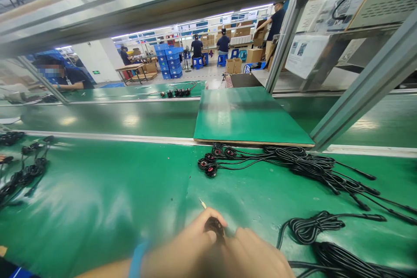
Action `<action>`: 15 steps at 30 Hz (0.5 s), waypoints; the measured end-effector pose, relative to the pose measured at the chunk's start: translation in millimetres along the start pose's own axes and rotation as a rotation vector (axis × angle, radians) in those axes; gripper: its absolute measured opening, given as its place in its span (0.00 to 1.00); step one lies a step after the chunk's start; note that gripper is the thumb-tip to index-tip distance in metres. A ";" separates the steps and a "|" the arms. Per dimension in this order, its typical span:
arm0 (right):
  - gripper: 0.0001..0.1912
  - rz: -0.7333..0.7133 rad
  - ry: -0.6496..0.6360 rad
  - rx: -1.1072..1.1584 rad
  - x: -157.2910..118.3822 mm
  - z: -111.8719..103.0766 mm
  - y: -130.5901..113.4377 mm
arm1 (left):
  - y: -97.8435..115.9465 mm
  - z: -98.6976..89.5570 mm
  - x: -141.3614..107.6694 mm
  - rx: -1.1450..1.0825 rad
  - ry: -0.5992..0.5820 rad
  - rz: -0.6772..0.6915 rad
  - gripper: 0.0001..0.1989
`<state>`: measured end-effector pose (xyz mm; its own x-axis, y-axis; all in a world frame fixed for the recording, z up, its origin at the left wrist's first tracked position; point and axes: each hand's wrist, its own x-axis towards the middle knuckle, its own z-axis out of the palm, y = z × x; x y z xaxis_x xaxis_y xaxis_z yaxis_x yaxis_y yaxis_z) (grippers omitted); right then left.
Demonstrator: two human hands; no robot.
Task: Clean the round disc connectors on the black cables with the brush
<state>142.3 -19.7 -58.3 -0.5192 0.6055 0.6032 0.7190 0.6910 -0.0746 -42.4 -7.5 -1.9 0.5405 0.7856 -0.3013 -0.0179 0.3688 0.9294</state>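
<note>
My left hand [192, 243], with a blue band at the wrist, is closed around a small black round part [215, 225] above the green bench top [130, 208]. My right hand [252, 254] presses against the part from the right, its fingers curled; what they grip is hidden. A thin pale pointed tip [202, 203] shows just beyond my left fingers; its other end is out of sight. To the right of my right hand lies a coiled black cable [314, 227], with a thicker cable bundle [345, 260] nearer me.
Black round parts with red centres [210, 165] lie ahead, joined to tangled black cables [302, 160]. Behind them a green board [244, 115] bridges a channel, beside a slanting metal post [361, 65]. More black cabled parts [29, 169] lie left. A co-worker [70, 76] sits far left.
</note>
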 end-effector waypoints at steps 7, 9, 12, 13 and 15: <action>0.09 -0.034 0.039 -0.027 0.4 0.2 2.2 | 5.2 1.8 -0.4 0.002 -0.016 -0.014 0.09; 0.09 -0.054 0.040 -0.028 1.0 0.0 2.1 | 6.4 2.7 0.0 0.002 -0.017 0.002 0.10; 0.08 -0.088 0.044 -0.033 2.2 -0.1 2.5 | 7.1 4.4 -0.2 0.013 -0.012 0.024 0.10; 0.08 -0.096 0.039 -0.034 2.3 0.0 2.7 | 7.5 5.3 -0.5 0.022 -0.009 0.027 0.09; 0.08 -0.097 0.022 -0.031 1.8 0.6 2.9 | 9.1 7.3 -1.2 0.051 0.002 0.040 0.08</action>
<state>143.2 -16.4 -57.9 -0.5768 0.5272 0.6240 0.6802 0.7330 0.0094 -37.1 -8.8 8.5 0.5388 0.7999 -0.2642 0.0039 0.3113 0.9503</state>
